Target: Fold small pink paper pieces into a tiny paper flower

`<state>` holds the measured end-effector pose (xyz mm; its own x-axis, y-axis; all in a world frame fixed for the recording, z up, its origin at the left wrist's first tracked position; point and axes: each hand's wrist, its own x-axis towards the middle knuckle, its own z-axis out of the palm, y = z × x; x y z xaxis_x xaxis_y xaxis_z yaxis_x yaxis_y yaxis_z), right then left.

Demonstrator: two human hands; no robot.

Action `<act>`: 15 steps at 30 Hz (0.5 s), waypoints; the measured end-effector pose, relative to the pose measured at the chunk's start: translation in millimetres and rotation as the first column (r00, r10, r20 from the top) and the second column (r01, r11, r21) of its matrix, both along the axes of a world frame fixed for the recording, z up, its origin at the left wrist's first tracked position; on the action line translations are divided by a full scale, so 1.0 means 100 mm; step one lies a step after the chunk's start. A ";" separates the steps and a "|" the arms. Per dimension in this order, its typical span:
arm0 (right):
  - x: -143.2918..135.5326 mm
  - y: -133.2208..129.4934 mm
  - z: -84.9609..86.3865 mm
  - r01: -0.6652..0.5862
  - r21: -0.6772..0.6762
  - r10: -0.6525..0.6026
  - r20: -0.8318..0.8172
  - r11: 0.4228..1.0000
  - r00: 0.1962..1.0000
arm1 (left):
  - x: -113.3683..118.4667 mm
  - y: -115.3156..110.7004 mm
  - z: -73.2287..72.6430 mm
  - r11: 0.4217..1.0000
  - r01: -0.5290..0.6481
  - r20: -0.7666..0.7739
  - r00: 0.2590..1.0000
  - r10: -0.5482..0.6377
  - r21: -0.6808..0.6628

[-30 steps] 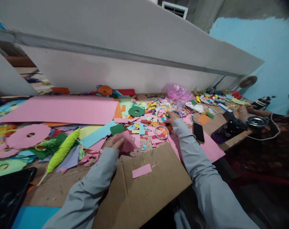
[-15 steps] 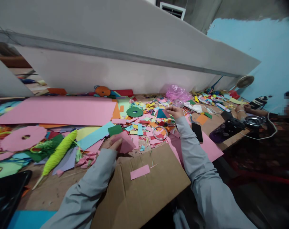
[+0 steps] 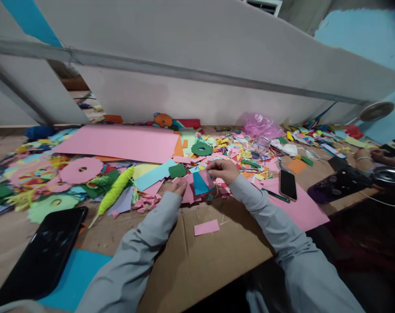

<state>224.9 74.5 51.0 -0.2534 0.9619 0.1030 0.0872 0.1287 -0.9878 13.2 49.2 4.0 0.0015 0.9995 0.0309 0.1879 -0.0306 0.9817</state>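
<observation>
My right hand [image 3: 225,170] pinches a small blue paper piece [image 3: 200,184] with a pink part along its edge, thumb and fingertips closed on its upper right side. My left hand [image 3: 175,188] is closed at the left edge of a pink paper sheet [image 3: 187,196]. The blue piece is over this sheet, between both hands; whether they touch is unclear. Below lies a cardboard sheet [image 3: 197,261] bearing a small pink paper rectangle [image 3: 206,228]. A green paper piece [image 3: 177,171] lies just beyond my left hand.
Paper scraps [image 3: 236,152] crowd the table. At left are a lime yarn bundle on a stick [image 3: 117,189] and a black phone-like slab [image 3: 44,256]. A phone [image 3: 287,184] and pen [image 3: 276,195] lie right, near a dark tumbler [image 3: 337,184]. Another person's arm [image 3: 363,161] is farther right.
My right hand has brought the blue and pink paper leftward and closer, over the pink sheet at my left hand. The view has turned left, showing more of the black slab.
</observation>
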 end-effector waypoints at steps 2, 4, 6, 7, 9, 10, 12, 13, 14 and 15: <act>-0.12 -0.05 -0.08 0.015 0.061 -0.019 0.070 0.998 0.997 | 0.01 -0.04 0.06 1.000 0.026 -0.051 0.998 -0.026 0.003; -0.19 -0.09 -0.13 0.054 0.115 -0.071 0.153 0.992 0.986 | 0.02 -0.10 0.13 0.999 0.036 -0.047 0.998 -0.036 0.004; -0.22 -0.12 -0.15 0.077 0.145 -0.109 0.227 0.986 0.968 | 0.06 -0.15 0.20 0.999 0.037 -0.041 0.998 -0.037 0.000; -0.23 -0.14 -0.15 0.079 0.151 -0.116 0.255 0.985 0.960 | 0.08 -0.18 0.22 0.999 0.043 -0.028 0.999 -0.043 -0.003; -0.25 -0.16 -0.14 0.066 0.156 -0.110 0.287 0.985 0.952 | 0.12 -0.21 0.24 0.999 0.050 0.031 0.998 -0.050 -0.003; -0.26 -0.17 -0.14 0.065 0.159 -0.109 0.286 0.985 0.952 | 0.13 -0.22 0.24 0.999 0.048 0.069 0.997 -0.047 -0.004; -0.25 -0.17 -0.13 0.095 0.159 -0.132 0.238 0.983 0.962 | 0.15 -0.20 0.21 1.000 0.022 0.131 0.991 -0.020 -0.013; -0.23 -0.15 -0.13 0.118 0.153 -0.147 0.198 0.981 0.969 | 0.15 -0.19 0.18 1.000 0.002 0.149 0.989 0.001 -0.019; -0.19 -0.13 -0.12 0.138 0.146 -0.161 0.156 0.980 0.974 | 0.15 -0.17 0.15 1.000 -0.022 0.159 0.987 0.025 -0.020; -0.14 -0.09 -0.11 0.160 0.142 -0.177 0.122 0.977 0.977 | 0.14 -0.15 0.13 0.999 -0.048 0.165 0.985 0.050 -0.017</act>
